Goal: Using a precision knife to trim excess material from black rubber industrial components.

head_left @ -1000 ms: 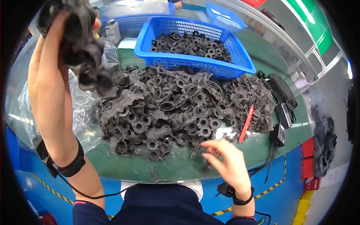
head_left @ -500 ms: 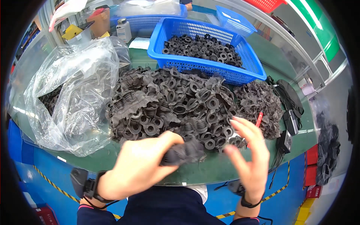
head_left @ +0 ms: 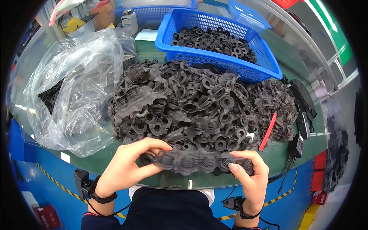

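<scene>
A strip of joined black ribbed rubber bellows [head_left: 195, 161] stretches level between my two hands, above the front edge of the green table. At its left end, my left hand [head_left: 134, 163] pinches it between thumb and fingers. My right hand [head_left: 251, 172] grips the other end, thumb on the near face and fingers behind. Just beyond the strip lies a large heap of similar black rubber bellows [head_left: 184, 103], many still joined by thin sheet. To the right of it is a pile of torn black rubber scraps [head_left: 270, 101], with a red stick-like tool [head_left: 268, 132] lying against it.
A blue perforated basket [head_left: 214, 57] holding loose bellows stands behind the heap. Clear plastic bags [head_left: 76, 96] cover the table's left side, with black parts inside. A white bottle [head_left: 129, 21] stands at the back. Black cables and a power adapter [head_left: 297, 143] lie at the right edge.
The right hand has closed on the strip's right end. The strip, earlier bunched in the left hand, is now spread out between both hands. The view has shifted slightly.
</scene>
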Tool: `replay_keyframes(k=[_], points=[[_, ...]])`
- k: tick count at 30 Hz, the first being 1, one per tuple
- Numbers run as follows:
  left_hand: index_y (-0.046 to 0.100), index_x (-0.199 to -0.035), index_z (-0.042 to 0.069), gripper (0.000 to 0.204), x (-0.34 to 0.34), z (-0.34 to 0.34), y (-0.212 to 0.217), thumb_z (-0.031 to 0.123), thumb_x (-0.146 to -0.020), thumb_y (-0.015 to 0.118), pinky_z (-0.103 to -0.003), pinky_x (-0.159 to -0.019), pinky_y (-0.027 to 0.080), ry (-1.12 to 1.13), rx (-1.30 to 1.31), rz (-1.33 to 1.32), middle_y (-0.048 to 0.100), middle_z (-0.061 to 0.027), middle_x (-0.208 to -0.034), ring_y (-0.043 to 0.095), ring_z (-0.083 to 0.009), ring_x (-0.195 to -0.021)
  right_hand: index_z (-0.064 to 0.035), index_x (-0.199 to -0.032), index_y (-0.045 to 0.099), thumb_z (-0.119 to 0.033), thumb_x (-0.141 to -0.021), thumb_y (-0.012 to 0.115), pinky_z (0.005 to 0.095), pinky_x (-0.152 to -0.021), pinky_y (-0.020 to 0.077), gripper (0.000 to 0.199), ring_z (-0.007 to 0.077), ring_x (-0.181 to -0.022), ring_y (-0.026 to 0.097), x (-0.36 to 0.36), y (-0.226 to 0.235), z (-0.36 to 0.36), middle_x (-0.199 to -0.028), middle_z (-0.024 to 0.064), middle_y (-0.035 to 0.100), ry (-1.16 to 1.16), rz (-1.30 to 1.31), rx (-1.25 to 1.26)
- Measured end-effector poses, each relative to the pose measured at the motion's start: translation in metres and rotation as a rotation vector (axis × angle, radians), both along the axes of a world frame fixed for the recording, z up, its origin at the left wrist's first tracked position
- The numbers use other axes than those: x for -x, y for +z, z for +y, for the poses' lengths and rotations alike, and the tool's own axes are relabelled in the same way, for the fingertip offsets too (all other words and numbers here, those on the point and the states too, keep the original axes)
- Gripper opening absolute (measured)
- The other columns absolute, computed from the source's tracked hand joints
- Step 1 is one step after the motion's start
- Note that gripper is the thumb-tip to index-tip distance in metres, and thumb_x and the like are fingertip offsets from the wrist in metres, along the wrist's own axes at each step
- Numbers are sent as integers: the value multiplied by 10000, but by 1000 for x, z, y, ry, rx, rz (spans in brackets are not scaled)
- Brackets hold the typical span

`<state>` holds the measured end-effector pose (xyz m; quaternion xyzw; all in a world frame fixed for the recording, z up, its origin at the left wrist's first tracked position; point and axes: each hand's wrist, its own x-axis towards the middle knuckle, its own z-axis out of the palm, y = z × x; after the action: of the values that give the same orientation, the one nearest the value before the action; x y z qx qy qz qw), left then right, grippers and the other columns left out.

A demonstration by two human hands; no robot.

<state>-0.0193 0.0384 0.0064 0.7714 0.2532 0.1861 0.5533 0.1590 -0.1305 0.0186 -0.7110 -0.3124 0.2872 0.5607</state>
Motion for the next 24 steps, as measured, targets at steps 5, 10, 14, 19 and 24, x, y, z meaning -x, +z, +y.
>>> replay_keyframes(k=[5, 10, 14, 19, 24], points=[[570, -909, 39, 264, -7, -12, 5, -1, -655, 626, -245, -656, 457, -38, -391, -47, 570, -72, -837, 574, -174, -732, -14, -1103, 510, -102, -597, 705, 365, -885, 354, 549, 323, -1034, 454, 12, 1, 10, -1141, 169, 462, 42, -772, -16], [651, -854, 112, 392, -14, -35, 3, -74, -510, 627, -232, -651, 468, -20, -674, -216, 506, -89, -940, 531, -175, -829, -3, -1092, 505, -134, -690, 673, 329, -846, 403, 455, 250, -982, 523, 29, -12, 37, -1070, 149, 535, 491, -134, -138], [496, -1067, -25, 537, -13, -27, 16, 32, -558, 657, -282, -774, 438, -98, -381, -293, 501, -112, -957, 512, -219, -911, -15, -915, 597, -73, -688, 666, 270, -674, 457, 244, 189, -773, 573, 31, -13, 33, -877, 94, 598, 263, -144, -202], [520, -1050, -23, 419, 1, -29, 10, 5, -654, 652, -290, -712, 493, 46, 41, -305, 517, -160, -1008, 562, -198, -847, -17, -926, 598, -26, -652, 674, 264, -672, 453, 285, 199, -746, 574, 32, -14, 33, -849, 99, 603, 357, -277, -252], [607, -835, -24, 192, -6, -34, 12, -30, -650, 658, -246, -621, 512, 132, -129, -263, 593, -165, -852, 606, -210, -769, -11, -961, 586, -24, -661, 677, 259, -688, 456, 314, 182, -784, 581, 42, -6, 35, -862, 92, 608, 255, -115, -235]])
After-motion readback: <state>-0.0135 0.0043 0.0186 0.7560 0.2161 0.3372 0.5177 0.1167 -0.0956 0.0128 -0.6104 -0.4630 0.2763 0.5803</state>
